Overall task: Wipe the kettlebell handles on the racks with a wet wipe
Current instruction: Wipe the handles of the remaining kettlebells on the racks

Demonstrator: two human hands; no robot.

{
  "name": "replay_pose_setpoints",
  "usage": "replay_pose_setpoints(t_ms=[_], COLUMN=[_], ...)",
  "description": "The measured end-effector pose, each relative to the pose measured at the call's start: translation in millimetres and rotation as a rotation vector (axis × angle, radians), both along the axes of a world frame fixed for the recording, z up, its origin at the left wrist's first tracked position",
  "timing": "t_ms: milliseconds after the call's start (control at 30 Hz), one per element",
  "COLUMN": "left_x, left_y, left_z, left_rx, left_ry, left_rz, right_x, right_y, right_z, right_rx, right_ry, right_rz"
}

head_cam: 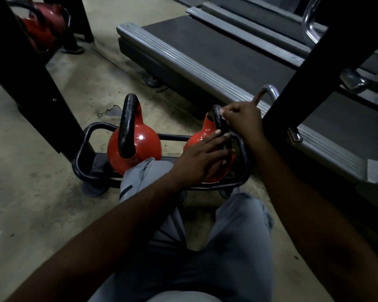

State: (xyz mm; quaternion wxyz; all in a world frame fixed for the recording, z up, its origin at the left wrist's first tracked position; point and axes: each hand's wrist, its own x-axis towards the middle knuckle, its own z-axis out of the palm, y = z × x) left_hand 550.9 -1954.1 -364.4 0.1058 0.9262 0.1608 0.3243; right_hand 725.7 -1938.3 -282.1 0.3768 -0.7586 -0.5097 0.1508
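Concrete floor (31,214), pale and stained, runs under everything. A grey treadmill with ribbed side rails (216,51) fills the far right. A black steel rack post (26,79) rises at the left and a second black post (310,73) at the right. The person's grey trousers (238,236) take up the near centre, one knee just in front of the rack.

Between the posts, low by the floor, a black tubular rack shelf (83,144) carries two glossy red kettlebells side by side. The left kettlebell (144,144) stands untouched, its rough black handle (129,118) upright. The right kettlebell (200,136) sits at the shelf's right end.

The left hand (201,160) lies flat on that bell's red body, fingers straight, the tips touching the near side of its black cast handle (218,120). The right hand (242,120) is at the top of the same handle, fingers curled round it in a grip. Whether a wet wipe lies under those fingers cannot be told.
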Motion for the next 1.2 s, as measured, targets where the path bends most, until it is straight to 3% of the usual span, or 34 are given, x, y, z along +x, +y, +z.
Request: replay_pose_setpoints(t_ms=[67, 200, 267, 400, 567, 733, 1200], left_x=[0, 0, 0, -2, -4, -5, -7], left_y=[-2, -2, -1, 0, -4, -1, -1], left_z=[-3, -5, -3, -3, -3, -3, 1], left_rx=[0.0, -0.023, -0.036, -0.038, -0.057, -0.047, -0.032], left_ry=[-0.021, -0.024, -0.033, -0.039, -0.02, -0.01, -0.004], left_rz=[0.003, 0.007, 0.004, 0.0, -0.008, -0.01, 0.0], right_x=[-5, -19, -29, -30, -39, -27, -56], right_y=[10, 10, 9, 42, 49, 67, 70], right_z=[11, 23, 27, 38, 34, 47, 24], right_rx=[-0.019, -0.245, -0.306, -0.277, -0.389, -0.476, -0.576], right_ry=[-0.231, -0.782, -0.939, -0.797, -0.987, -0.858, -1.323], right_rz=[0.065, 0.224, 0.266, 0.26, 0.366, 0.416, 0.586])
